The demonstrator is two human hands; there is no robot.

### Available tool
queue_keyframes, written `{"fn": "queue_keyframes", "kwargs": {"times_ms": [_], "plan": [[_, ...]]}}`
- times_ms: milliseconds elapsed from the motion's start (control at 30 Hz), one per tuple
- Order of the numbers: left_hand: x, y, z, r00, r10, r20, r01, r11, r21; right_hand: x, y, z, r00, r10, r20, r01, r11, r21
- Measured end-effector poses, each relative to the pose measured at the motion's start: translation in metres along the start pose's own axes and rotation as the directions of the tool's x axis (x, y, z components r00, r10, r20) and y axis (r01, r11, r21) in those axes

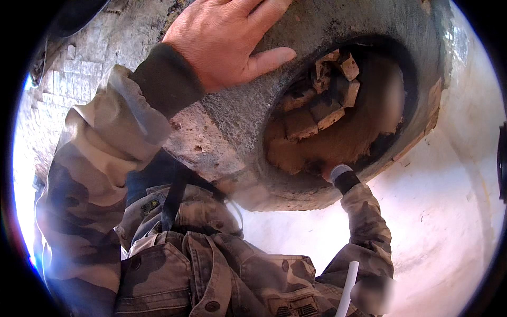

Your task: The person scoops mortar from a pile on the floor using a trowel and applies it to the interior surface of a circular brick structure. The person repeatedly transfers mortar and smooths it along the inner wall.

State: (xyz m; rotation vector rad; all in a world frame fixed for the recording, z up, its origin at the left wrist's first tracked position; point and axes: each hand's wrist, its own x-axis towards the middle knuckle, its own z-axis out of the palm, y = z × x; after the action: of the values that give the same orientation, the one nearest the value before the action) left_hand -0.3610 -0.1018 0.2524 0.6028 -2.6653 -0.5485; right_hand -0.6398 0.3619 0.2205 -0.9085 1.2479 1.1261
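My left hand (229,42) lies palm down on the grey, rough masonry surface (232,111), its thumb stretched out toward a dark-rimmed oval opening (266,140). That hand holds nothing; some of its fingertips are cut off by the top of the picture. My right hand (327,173) reaches over the lower rim into the opening. Only a bit of it shows beside a whitish cuff, and its fingers are hidden. Inside the opening, a curved row of bricks (301,124) stands on brown, earthy material (296,154). Blurred patches hide part of the inner right wall.
The masonry body has a curved lower edge close to my chest. A whitish surface (433,211) spreads below and to the right. Pale paving blocks (74,79) show at the upper left. A white tube-like stick (347,288) is near my right elbow.
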Motion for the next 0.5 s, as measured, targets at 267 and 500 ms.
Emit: {"fn": "queue_keyframes", "kwargs": {"times_ms": [267, 500], "plan": [[-0.002, 0.001, 0.004, 0.994, 0.001, -0.107, -0.004, 0.999, -0.032, -0.032, 0.041, -0.047, 0.909, 0.417, 0.021, -0.409, 0.899, -0.154], [-0.005, -0.007, 0.019, 0.999, 0.017, -0.039, -0.014, 0.996, 0.091, -0.047, -0.003, -0.019, 0.99, -0.078, -0.116, 0.09, 0.991, 0.098]]}}
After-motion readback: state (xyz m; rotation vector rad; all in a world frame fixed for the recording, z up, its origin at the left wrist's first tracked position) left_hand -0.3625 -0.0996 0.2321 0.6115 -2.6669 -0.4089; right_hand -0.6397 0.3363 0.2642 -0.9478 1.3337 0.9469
